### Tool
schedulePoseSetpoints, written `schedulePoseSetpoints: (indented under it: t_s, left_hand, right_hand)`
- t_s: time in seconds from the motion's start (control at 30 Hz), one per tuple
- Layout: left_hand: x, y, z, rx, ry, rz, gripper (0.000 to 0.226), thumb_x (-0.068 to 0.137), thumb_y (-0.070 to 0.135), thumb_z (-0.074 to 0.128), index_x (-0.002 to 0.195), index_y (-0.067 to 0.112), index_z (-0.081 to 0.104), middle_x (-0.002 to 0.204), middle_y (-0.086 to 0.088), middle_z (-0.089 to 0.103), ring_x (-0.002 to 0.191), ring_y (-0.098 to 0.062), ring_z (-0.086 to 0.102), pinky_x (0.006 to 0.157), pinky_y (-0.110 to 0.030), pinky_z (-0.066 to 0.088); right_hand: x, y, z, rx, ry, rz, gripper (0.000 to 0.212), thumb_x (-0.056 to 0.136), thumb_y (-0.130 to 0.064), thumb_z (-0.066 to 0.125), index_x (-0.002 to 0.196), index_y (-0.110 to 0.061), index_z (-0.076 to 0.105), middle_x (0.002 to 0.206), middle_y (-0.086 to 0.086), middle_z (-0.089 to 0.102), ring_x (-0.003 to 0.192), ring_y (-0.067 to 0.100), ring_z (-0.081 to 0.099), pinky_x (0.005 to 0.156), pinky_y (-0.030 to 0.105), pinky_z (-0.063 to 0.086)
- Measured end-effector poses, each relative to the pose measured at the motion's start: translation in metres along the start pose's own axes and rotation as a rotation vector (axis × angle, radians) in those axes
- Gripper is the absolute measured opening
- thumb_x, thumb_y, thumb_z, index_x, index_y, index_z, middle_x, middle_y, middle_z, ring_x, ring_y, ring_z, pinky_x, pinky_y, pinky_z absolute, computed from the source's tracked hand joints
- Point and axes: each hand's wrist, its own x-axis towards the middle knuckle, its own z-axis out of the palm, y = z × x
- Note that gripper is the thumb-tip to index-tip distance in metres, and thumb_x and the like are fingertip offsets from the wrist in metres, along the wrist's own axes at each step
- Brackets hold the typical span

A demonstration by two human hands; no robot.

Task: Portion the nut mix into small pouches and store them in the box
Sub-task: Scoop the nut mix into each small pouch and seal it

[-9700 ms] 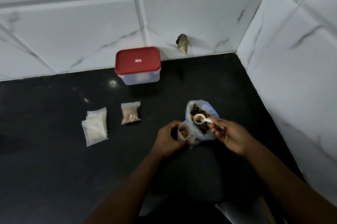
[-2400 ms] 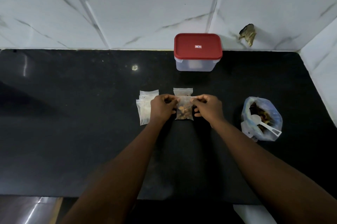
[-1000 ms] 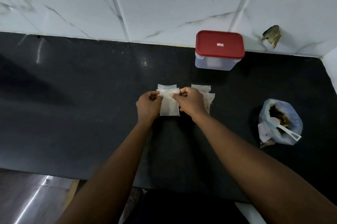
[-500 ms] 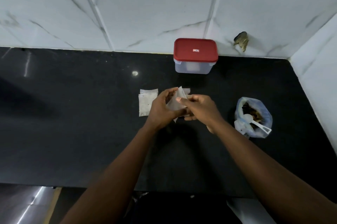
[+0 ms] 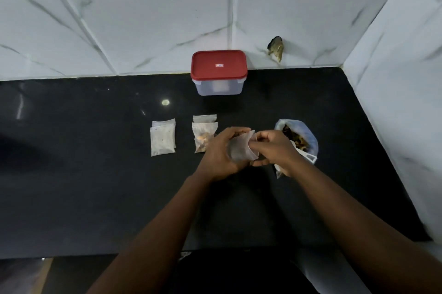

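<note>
empty pouch held open above the counter

we see a small clear pouch (image 5: 242,149), empty, held in both hands above the black counter (image 5: 95,186). the left hand (image 5: 221,152) wraps around its body from the left, fingers closed on it, while the right hand (image 5: 272,147) pinches its top edge on the right, so the mouth looks pulled apart. just right of the hands, partly behind the right one, sits the open bag of nut mix (image 5: 300,140) with a white scoop (image 5: 307,156) resting in it. just left of the left hand lie two filled pouches (image 5: 203,135), one overlapping the other. further left is a small stack of empty pouches (image 5: 162,137). the box (image 5: 218,73), its red lid on, stands at the back against the tiled wall (image 5: 143,18).
</note>
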Motion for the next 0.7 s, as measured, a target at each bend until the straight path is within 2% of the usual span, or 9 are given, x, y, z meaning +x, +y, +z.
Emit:
schedulePoseSetpoints:
  t_s: [0.1,0.23,0.3,0.4,0.53,0.7]
  left_hand:
    - [0.005,0.006,0.016,0.019,0.006,0.055,0.068,0.071,0.026,0.093,0.132,0.021,0.062,0.128,0.01,0.063,0.119,-0.002,0.06,0.101,-0.023,0.05]
    - [0.011,0.011,0.034,0.044,0.041,0.087,0.056,0.068,0.025,0.093,0.117,0.019,0.067,0.114,0.005,0.064,0.105,-0.01,0.065,0.091,-0.035,0.055]
    - [0.014,0.013,0.041,0.044,0.05,0.086,0.052,0.068,0.027,0.093,0.112,0.019,0.067,0.111,0.006,0.064,0.101,-0.011,0.065,0.088,-0.035,0.055]
    - [0.017,0.015,0.047,0.036,0.073,0.09,0.049,0.068,0.027,0.094,0.108,0.021,0.067,0.107,0.007,0.064,0.097,-0.01,0.065,0.084,-0.029,0.054]
    - [0.02,0.017,0.052,0.01,0.124,0.084,0.045,0.068,0.025,0.095,0.103,0.019,0.068,0.102,0.008,0.067,0.094,-0.011,0.067,0.081,-0.028,0.055]
    - [0.023,0.019,0.055,-0.052,0.114,0.04,0.035,0.073,0.022,0.091,0.099,0.016,0.069,0.098,0.006,0.07,0.092,-0.016,0.068,0.079,-0.032,0.057]
  right_hand:
    - [-0.003,0.003,-0.013,0.0,0.013,0.012,0.017,0.089,-0.014,0.073,0.105,-0.013,0.069,0.098,0.011,0.074,0.084,0.021,0.076,0.07,0.037,0.064]
    - [-0.006,0.006,-0.024,0.01,0.012,0.039,0.028,0.085,-0.022,0.079,0.108,-0.013,0.066,0.093,0.008,0.075,0.081,0.019,0.075,0.074,0.04,0.064]
    - [-0.007,0.008,-0.029,-0.037,0.017,0.029,0.025,0.086,-0.027,0.078,0.105,-0.018,0.065,0.095,0.004,0.073,0.083,0.018,0.073,0.075,0.037,0.064]
    - [-0.008,0.01,-0.035,-0.106,0.016,0.019,0.02,0.087,-0.036,0.076,0.099,-0.026,0.064,0.094,0.002,0.072,0.078,0.016,0.071,0.069,0.03,0.061]
    - [-0.005,0.015,-0.044,-0.122,0.019,0.029,0.033,0.082,-0.037,0.082,0.106,-0.02,0.066,0.085,0.005,0.076,0.079,0.018,0.073,0.076,0.036,0.061]
    - [-0.005,0.017,-0.055,-0.089,0.048,0.027,0.035,0.079,-0.033,0.086,0.101,-0.018,0.065,0.076,0.005,0.076,0.07,0.016,0.07,0.073,0.036,0.06]
